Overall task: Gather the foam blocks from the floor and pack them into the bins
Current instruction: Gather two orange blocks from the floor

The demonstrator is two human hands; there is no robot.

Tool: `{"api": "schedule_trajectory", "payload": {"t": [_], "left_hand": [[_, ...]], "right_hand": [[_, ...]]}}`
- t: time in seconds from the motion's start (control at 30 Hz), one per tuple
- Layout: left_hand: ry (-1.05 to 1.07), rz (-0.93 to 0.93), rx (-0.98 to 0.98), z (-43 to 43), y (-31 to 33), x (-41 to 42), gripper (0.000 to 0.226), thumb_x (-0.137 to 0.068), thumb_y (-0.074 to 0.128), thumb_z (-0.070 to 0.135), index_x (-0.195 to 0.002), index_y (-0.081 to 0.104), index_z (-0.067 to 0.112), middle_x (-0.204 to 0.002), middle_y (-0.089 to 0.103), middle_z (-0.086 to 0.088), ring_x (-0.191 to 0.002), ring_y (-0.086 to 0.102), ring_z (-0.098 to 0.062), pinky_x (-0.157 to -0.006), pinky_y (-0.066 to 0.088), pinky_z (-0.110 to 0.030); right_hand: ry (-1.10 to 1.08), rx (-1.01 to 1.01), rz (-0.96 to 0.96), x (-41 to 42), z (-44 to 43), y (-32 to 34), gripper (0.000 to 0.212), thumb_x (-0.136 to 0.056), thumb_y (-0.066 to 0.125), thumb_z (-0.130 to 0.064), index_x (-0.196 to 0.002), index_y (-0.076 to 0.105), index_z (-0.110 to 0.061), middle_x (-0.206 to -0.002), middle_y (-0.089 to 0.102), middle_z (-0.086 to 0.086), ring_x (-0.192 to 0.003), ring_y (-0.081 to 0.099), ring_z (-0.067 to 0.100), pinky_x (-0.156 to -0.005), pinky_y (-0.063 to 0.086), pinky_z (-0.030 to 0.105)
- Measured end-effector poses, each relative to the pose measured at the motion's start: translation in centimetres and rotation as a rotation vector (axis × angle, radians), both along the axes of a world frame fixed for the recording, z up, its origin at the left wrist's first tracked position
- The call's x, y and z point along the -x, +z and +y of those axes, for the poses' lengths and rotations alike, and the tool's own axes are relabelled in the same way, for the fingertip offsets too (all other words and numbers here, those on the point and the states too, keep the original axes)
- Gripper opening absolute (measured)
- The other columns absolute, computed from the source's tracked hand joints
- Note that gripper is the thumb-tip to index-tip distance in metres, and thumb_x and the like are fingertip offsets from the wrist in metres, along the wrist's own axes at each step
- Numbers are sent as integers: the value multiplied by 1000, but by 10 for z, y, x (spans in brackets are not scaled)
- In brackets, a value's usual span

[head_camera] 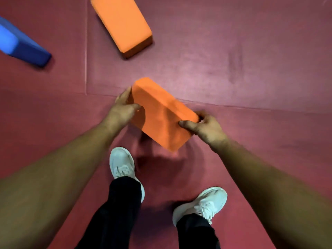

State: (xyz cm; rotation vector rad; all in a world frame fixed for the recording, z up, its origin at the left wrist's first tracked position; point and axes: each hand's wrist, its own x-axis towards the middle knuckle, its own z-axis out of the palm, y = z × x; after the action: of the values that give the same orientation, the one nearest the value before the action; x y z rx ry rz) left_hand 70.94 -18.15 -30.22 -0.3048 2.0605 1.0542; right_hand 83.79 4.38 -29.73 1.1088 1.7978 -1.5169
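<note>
**Item 1. White shoes** [122, 163], below dark trousers. Both are planted on the red floor mat [251, 69], and the left one is almost under the held block. Risk: a dropped block lands on or beside the feet, then has to be stepped round.

**Item 2. Left hand** [122, 108]. It grips the far-left end of the held orange block [161, 114], thumb on the top face and fingers wrapped round the end.

**Item 3. Right hand** [203, 126]. It grips the near-right end of the same block, thumb laid on top and fingers curled over the edge.

**Item 4. Held orange block.** It sits between the two hands, tilted. The shadow beneath suggests it is clear of the mat, though its blurred near corner makes this uncertain. Risk: both grips sit at the extreme ends. Foam gives under a squeeze, so an uneven pull could twist it loose from one hand.

**Item 5. Second orange block** [122, 24]. It lies flat on the mat, well beyond the hands, not yet gathered.

**Item 6. Blue block** [23, 45]. It is at the far left, partly cut off by the frame edge. Risk: being off to the side, it could easily be missed.

**Item 7. Bins.** None in view. Risk: carrying with both hands full blocks the view of the floor, and loose blocks ahead could trip a step.
</note>
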Motion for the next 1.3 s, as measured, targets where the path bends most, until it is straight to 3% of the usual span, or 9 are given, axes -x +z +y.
{"api": "schedule_trajectory", "payload": {"t": [0.17, 0.37, 0.53, 0.63, 0.7, 0.8, 1.0, 1.17, 1.3], "left_hand": [[353, -6, -87, -30, 66, 54, 96, -82, 72, 24, -156, 10, 25, -132, 50, 8, -104, 56, -2, -81, 47, -16], [522, -309, -369, -85, 96, 101, 18, -92, 58, 40, -100, 56, 23, -81, 58, 3, -59, 59, -9, -65, 42, -31], [556, -153, -380, -113, 95, 140, 54, -76, 73, 37, -124, 60, 15, -107, 71, -3, -91, 68, -18, -85, 55, -42], [647, -14, -226, -123, 78, 157, 74, -60, 81, 48, -124, 57, 19, -107, 70, 2, -96, 69, -20, -84, 58, -43], [684, 77, -124, -118, 59, 165, 82, -53, 80, 51, -123, 53, 19, -109, 68, 2, -98, 68, -18, -84, 57, -40], [705, 173, -24, -108, 21, 175, 67, -69, 83, 35, -124, 51, 17, -106, 65, 8, -91, 64, -4, -75, 50, -21], [772, 317, 123, -105, -64, 207, 69, -75, 83, 25, -132, 45, 21, -112, 59, 6, -96, 59, -10, -78, 44, -18], [809, 347, 153, -103, -117, 208, 71, -70, 85, 26, -128, 44, 24, -116, 62, 2, -103, 62, -15, -92, 50, -31], [825, 336, 119, -102, -136, 202, 74, -66, 87, 29, -127, 45, 25, -114, 61, 5, -101, 62, -12, -91, 49, -28]], "right_hand": [[-72, 7, 97, 81, -24, 70, 33, -77, 80, -35, -101, 70, -14, -78, 66, -4, -63, 59, 8, -62, 49, 25], [-232, 295, -15, 167, -79, 109, 26, -85, 73, -36, -87, 69, -11, -65, 54, 3, -60, 50, 19, -63, 50, 34], [-160, 308, -68, 224, -114, 104, 33, -88, 64, -47, -95, 64, -14, -78, 59, 2, -73, 59, 21, -75, 51, 37], [-37, 105, -24, 260, -128, 76, 38, -86, 59, -55, -99, 65, -20, -97, 68, -2, -93, 64, 20, -86, 50, 39], [23, -35, 40, 287, -127, 47, 34, -90, 58, -49, -87, 61, -15, -83, 61, -3, -82, 59, 17, -78, 46, 37], [184, -223, 97, 325, -113, -7, 27, -90, 59, -42, -84, 52, -16, -78, 52, -2, -73, 50, 19, -69, 37, 31], [492, -587, 99, 393, -76, -114, 66, -83, 67, -43, -127, 44, 0, -130, 47, 20, -126, 43, 38, -106, 37, 41], [478, -511, -21, 414, -78, -166, 99, -60, 71, -65, -130, 42, -1, -130, 54, 17, -123, 51, 36, -103, 44, 46], [392, -490, 54, 412, -83, -177, 86, -64, 78, -54, -121, 35, -5, -127, 53, 13, -115, 55, 33, -100, 46, 44]]}}
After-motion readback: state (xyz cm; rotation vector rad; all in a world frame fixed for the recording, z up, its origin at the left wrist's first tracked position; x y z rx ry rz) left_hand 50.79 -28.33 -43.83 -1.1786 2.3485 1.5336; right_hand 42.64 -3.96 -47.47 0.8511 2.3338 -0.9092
